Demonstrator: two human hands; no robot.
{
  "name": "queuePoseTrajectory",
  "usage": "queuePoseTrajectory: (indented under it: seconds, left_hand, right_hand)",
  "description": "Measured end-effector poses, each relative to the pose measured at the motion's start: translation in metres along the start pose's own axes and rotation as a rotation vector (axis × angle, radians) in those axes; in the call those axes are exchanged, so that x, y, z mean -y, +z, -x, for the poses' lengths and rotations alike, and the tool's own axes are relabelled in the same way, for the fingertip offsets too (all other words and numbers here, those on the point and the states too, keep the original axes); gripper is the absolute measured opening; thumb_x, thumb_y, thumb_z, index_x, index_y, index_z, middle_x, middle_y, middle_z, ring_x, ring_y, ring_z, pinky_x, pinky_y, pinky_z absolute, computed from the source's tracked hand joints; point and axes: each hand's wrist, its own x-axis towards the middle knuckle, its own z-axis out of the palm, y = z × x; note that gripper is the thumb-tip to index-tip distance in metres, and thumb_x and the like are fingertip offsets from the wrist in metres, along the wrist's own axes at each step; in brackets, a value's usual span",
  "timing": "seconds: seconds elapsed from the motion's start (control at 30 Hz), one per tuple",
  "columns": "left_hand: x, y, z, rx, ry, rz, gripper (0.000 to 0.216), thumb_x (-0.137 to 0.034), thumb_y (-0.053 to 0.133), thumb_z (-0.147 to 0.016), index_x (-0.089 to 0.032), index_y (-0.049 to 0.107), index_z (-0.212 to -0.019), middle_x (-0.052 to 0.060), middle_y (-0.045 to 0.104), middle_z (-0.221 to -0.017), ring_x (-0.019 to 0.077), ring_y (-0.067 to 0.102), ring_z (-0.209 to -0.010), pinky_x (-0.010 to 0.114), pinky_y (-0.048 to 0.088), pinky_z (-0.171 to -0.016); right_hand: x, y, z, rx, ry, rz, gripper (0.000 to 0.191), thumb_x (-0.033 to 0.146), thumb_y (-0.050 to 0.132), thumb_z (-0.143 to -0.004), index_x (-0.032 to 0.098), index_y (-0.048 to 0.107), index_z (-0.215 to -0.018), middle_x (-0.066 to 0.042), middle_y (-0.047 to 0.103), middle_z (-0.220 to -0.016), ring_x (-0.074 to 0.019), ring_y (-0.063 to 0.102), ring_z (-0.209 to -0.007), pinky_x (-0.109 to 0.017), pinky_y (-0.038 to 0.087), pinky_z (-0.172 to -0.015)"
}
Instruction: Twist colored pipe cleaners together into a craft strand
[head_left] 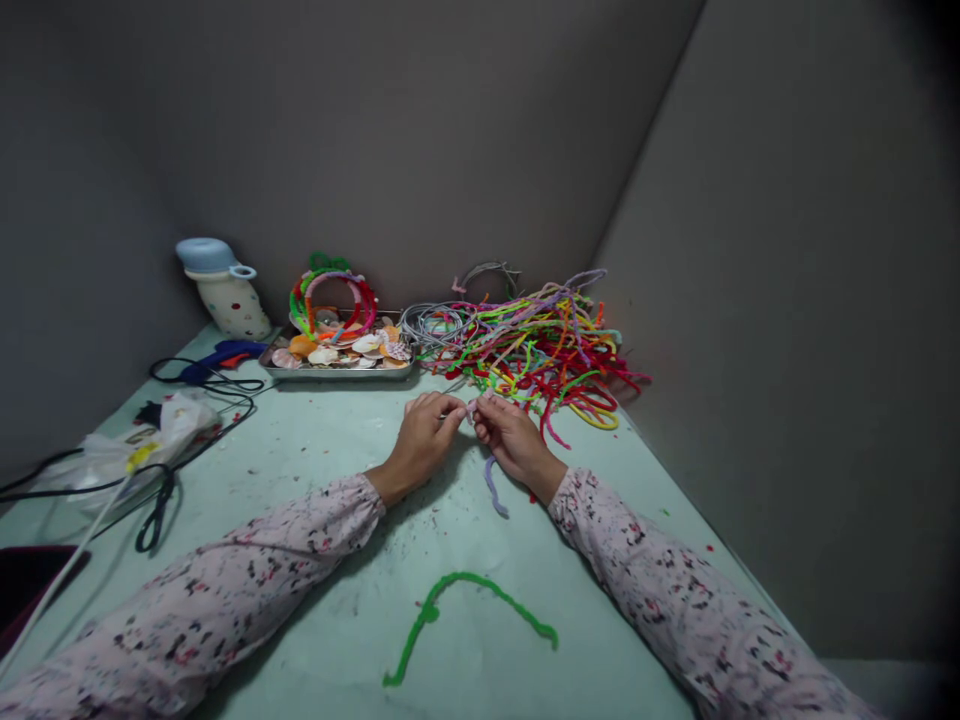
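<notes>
My left hand (421, 436) and my right hand (512, 438) meet at the middle of the pale green table (337, 480), fingertips pinched together. Between them they hold a lilac pipe cleaner (493, 488), whose loose end trails down and toward me under my right hand. Just beyond the hands lies a big tangle of coloured pipe cleaners (536, 345). A bent green pipe cleaner (469, 610) lies alone on the table near me. Both arms wear flowered pink sleeves.
A metal tray (337, 371) of seashells stands at the back, with wrapped hoops (334, 298) leaning behind it. A blue-capped white bottle (225, 290) is at the back left. Black cables, scissors (156, 515) and a plastic bag (135, 450) lie left. Grey walls close in behind and right.
</notes>
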Motion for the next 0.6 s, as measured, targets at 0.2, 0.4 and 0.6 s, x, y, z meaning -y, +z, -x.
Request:
queuePoseTrajectory:
  seconds: [0.2,0.4,0.6]
  left_hand:
    - [-0.0005,-0.0004,-0.001,0.01,-0.004,0.02,0.021,-0.029,0.046,-0.091,-0.019,0.063,-0.084,0.002,0.064,-0.083,0.018,0.055,-0.084,0.033,0.039,-0.083]
    - [0.0,0.0007,-0.0024,0.009,-0.008,0.034,0.022,-0.029,0.045,-0.091,-0.019,0.062,-0.08,0.002,0.063,-0.079,0.0179,0.054,-0.081,0.032,0.04,-0.08]
    - [-0.0013,-0.0001,-0.0006,0.013,-0.015,0.029,0.022,-0.031,0.045,-0.091,-0.02,0.062,-0.083,0.002,0.063,-0.082,0.0174,0.054,-0.083,0.032,0.04,-0.082]
  right_hand:
    - [-0.0006,-0.0003,-0.0001,0.003,-0.005,0.015,0.025,0.039,0.074,-0.072,0.017,0.062,-0.074,0.002,0.057,-0.068,-0.0052,0.047,-0.054,-0.017,0.038,-0.048]
    - [-0.0004,0.0001,0.001,0.003,-0.002,0.033,0.024,0.038,0.073,-0.072,0.016,0.062,-0.075,0.002,0.056,-0.068,-0.005,0.048,-0.054,-0.017,0.037,-0.048]
    - [0.0011,0.0009,0.0005,-0.009,0.009,0.026,0.028,0.041,0.075,-0.07,0.017,0.06,-0.074,0.003,0.057,-0.067,-0.0052,0.047,-0.053,-0.018,0.037,-0.048]
